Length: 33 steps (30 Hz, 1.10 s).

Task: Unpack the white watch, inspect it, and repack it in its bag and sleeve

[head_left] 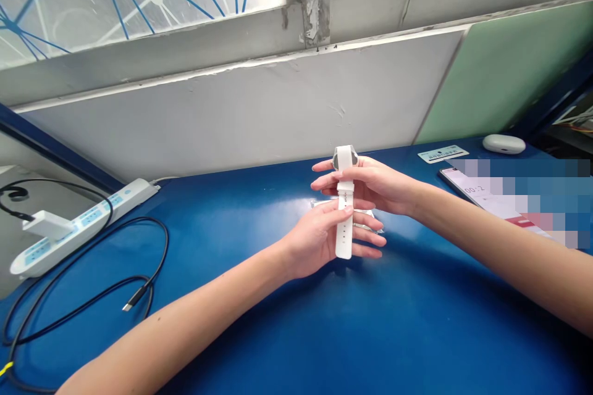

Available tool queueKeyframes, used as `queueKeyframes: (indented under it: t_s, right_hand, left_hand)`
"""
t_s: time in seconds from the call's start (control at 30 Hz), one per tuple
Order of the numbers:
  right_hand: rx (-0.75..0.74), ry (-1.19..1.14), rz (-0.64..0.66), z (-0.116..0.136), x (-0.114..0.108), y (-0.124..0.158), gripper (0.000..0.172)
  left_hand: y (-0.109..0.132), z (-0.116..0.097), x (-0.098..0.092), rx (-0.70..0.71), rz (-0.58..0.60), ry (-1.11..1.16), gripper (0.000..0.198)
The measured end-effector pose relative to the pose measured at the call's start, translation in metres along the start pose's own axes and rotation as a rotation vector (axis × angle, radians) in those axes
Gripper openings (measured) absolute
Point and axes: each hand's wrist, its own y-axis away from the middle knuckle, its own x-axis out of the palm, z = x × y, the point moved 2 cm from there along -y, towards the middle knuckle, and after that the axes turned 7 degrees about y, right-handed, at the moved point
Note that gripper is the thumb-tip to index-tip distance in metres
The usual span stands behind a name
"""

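Observation:
A white watch strap (344, 231) hangs lengthwise between my hands, its round case at the upper end. My left hand (319, 234) grips the lower strap, thumb on top and the other fingers spread behind it. Nearer the case, my right hand (370, 182) pinches the strap with its thumb over it and fingers behind. Partly hidden beneath my hands, a small white and clear item (368, 220) lies on the blue table (241, 321); I cannot make out what it is.
At the left are a white power strip (88, 222) with a plugged-in charger (49, 226) and a coiled black cable (139, 293). A phone (482, 194), a card (443, 154) and a white oval case (504, 144) lie at the right. A wall panel (259, 111) stands behind.

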Motion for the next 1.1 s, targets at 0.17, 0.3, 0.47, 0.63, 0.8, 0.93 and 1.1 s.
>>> queueKeyframes:
  t_s: [0.17, 0.3, 0.47, 0.63, 0.8, 0.93, 1.1]
  right_hand:
    - [0.009, 0.007, 0.071, -0.0018, 0.0009, 0.0002, 0.023]
    - [-0.006, -0.046, 0.090, -0.0031, 0.0000, -0.0010, 0.023]
    - [-0.012, -0.159, 0.068, -0.0041, -0.0017, -0.0036, 0.028]
    - [0.018, -0.243, 0.101, -0.0018, 0.0000, -0.0024, 0.028]
    - [0.021, -0.280, 0.118, 0.0027, 0.0014, -0.0003, 0.038]
    - [0.021, -0.298, 0.063, 0.0048, 0.0026, 0.0000, 0.055]
    - [0.039, -0.316, 0.050, 0.0053, 0.0051, 0.0003, 0.062]
  left_hand:
    - [0.0029, 0.0044, 0.0041, -0.049, 0.093, 0.003, 0.022]
    - [0.0036, 0.0065, 0.0056, -0.092, 0.110, -0.007, 0.022]
    - [0.0020, 0.0056, 0.0010, -0.081, 0.048, 0.005, 0.020]
    - [0.0019, 0.0054, 0.0002, -0.054, 0.044, 0.027, 0.020]
    - [0.0000, 0.0017, -0.0006, -0.031, 0.027, -0.006, 0.020]
    - [-0.0013, -0.0003, -0.0029, -0.022, 0.004, -0.014, 0.021]
    - [-0.0012, 0.0022, -0.0041, -0.032, -0.004, -0.012, 0.022]
